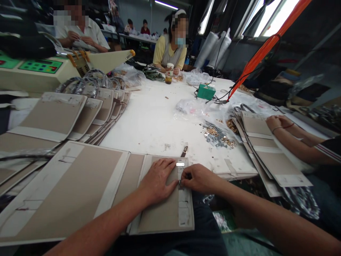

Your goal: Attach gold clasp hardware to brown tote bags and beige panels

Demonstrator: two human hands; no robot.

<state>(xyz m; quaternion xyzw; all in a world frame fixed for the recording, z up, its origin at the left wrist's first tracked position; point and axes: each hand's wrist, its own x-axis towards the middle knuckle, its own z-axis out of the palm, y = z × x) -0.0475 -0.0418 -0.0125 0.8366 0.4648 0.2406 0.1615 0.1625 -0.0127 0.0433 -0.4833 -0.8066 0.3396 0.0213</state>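
A beige folding panel (82, 181) with white edge strips lies across the near edge of the table. My left hand (157, 181) rests flat on its right-hand section, fingers stretched out. Just to the right, my right hand (198, 177) has its fingertips pinched together at the white strip (185, 209) along the panel's right end. Whatever sits between those fingertips is too small and hidden to name. A small metal plate (180, 164) lies on the strip above the fingers. Past the panel's far edge sticks out a dark strap tab with a metal fitting (184, 151).
Stacked beige panels (53, 117) stand at left, more (258, 131) at right beside a co-worker's hands (279, 122). Loose metal pieces (217, 135), plastic bags (190, 108) and a green box (206, 92) lie on the white table (149, 117). An orange cable bundle (255, 57) hangs down.
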